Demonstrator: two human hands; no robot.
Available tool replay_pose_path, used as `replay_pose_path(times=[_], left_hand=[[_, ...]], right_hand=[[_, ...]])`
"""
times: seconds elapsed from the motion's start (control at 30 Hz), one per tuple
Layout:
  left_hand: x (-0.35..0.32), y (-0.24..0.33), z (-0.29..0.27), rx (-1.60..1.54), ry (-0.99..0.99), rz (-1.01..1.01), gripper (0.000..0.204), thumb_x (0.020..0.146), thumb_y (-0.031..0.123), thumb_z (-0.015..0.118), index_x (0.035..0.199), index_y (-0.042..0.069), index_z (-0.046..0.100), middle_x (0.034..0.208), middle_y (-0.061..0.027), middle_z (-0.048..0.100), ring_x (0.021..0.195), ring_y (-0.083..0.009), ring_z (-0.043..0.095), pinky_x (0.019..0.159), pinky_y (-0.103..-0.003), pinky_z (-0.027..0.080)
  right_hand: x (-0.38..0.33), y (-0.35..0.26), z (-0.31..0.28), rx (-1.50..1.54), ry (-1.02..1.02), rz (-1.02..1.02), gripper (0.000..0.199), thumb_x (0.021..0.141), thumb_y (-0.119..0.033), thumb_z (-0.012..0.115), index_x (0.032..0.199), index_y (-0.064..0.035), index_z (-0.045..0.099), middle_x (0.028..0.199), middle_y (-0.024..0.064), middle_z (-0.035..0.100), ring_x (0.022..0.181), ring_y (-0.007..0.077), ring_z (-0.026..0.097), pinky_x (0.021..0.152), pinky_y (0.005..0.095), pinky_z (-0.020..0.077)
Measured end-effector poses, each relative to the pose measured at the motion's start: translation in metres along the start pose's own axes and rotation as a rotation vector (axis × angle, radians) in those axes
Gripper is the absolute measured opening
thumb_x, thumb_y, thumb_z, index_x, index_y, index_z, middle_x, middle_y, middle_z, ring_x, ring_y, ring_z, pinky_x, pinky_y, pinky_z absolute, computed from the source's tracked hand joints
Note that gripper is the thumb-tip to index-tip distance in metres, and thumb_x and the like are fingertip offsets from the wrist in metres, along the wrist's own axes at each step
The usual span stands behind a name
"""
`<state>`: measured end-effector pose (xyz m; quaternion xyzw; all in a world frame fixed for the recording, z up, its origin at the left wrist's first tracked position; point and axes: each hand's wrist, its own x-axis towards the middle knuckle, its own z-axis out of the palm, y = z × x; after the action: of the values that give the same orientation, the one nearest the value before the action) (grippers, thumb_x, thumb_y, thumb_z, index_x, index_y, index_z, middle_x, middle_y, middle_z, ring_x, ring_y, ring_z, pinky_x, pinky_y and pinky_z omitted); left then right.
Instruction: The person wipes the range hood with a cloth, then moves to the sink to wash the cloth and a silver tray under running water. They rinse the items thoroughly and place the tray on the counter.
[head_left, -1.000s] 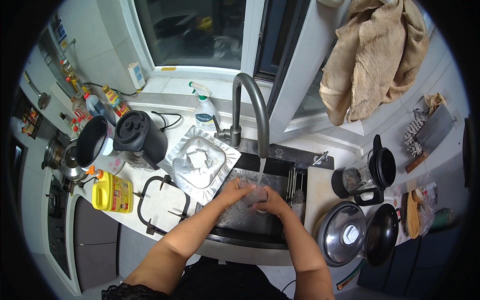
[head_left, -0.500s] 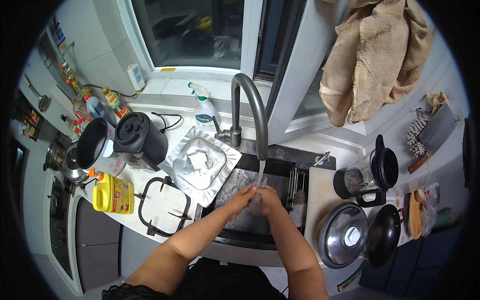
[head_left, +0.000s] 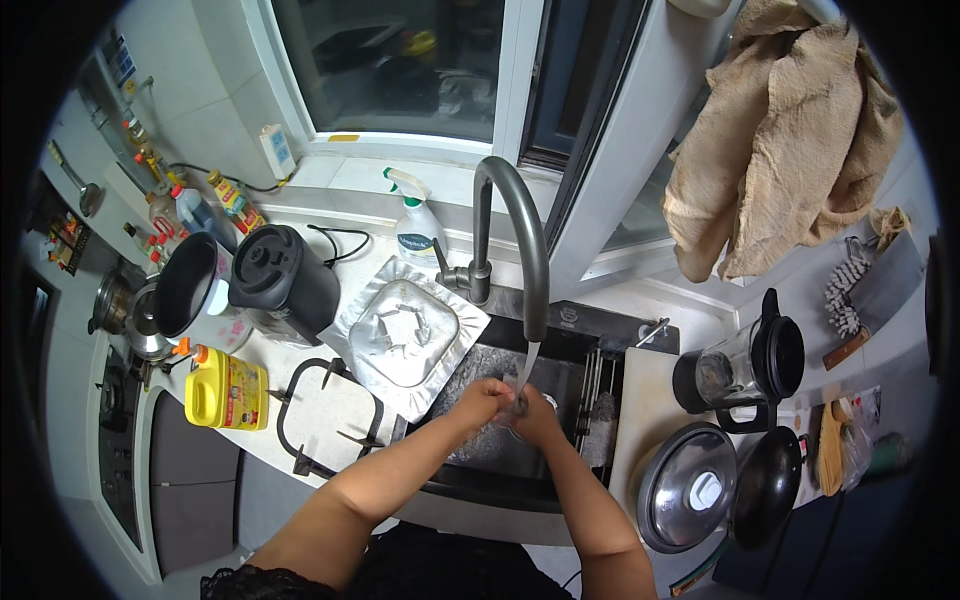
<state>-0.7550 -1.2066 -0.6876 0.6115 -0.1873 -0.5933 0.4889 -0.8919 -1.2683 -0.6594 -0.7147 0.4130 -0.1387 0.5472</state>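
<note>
Both hands are together over the dark sink, under the stream running from the tall grey faucet. My left hand is closed, its fingers bent toward the stream. Close beside it my right hand is curled, its fingers partly hidden. Between the fingertips is a small, greyish, wet-looking thing, too blurred by water to name. Shallow water and splashes lie on the sink's bottom.
Left of the sink are a foil sheet, a black pan support, a yellow jug and a white spray bottle. To the right stand a blender, a pot lid and a black wok. A beige cloth hangs above.
My hands have shifted slightly within the stream, and the fingers have changed position around the small thing. The whole view has moved a little; the water still runs.
</note>
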Motion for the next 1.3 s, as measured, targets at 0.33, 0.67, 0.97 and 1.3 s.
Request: replay_pose_path(times=[0.33,0.67,0.97,1.3], left_hand=[[0.124,0.122,-0.108,0.139,0.643,0.462,0.077,0.078,0.012,0.066,0.141,-0.007,0.026,0.139,-0.0272,0.038,0.13,-0.0351,0.037,0.107,-0.035,0.03],[0.07,0.139,-0.055,0.048,0.3,0.365,0.067,0.09,0.023,0.055,0.145,0.001,0.023,0.143,-0.0242,0.034,0.13,-0.0306,0.037,0.105,-0.035,0.03],[0.012,-0.055,-0.009,-0.999,-0.144,-0.527,0.039,0.098,0.029,0.039,0.128,0.006,0.047,0.134,-0.0157,0.047,0.114,-0.037,0.053,0.094,-0.056,0.044],[-0.063,-0.018,0.02,-0.858,-0.087,-0.557,0.042,0.095,0.037,0.043,0.124,0.007,0.05,0.122,-0.0152,0.055,0.109,-0.0311,0.058,0.093,-0.048,0.048]], right_hand=[[-0.006,-0.008,0.015,-0.228,0.15,-0.062,0.021,0.076,-0.001,0.063,0.097,0.0029,0.064,0.1,0.0185,0.059,0.079,0.0317,0.061,0.074,0.0393,0.0502],[-0.01,0.042,0.01,-0.2,0.345,-0.246,0.029,0.07,0.004,0.062,0.099,0.0004,0.065,0.1,0.0159,0.064,0.092,0.0321,0.062,0.081,0.0351,0.0499],[-0.026,0.038,0.006,1.123,0.052,0.002,0.023,0.081,-0.002,0.057,0.103,-0.0001,0.058,0.101,0.0094,0.063,0.092,0.0234,0.062,0.082,0.0341,0.0501],[-0.056,0.048,0.051,1.635,0.124,0.33,0.041,0.091,-0.045,0.054,0.11,-0.009,0.056,0.108,0.0134,0.062,0.097,0.0259,0.061,0.086,0.0408,0.0496]])
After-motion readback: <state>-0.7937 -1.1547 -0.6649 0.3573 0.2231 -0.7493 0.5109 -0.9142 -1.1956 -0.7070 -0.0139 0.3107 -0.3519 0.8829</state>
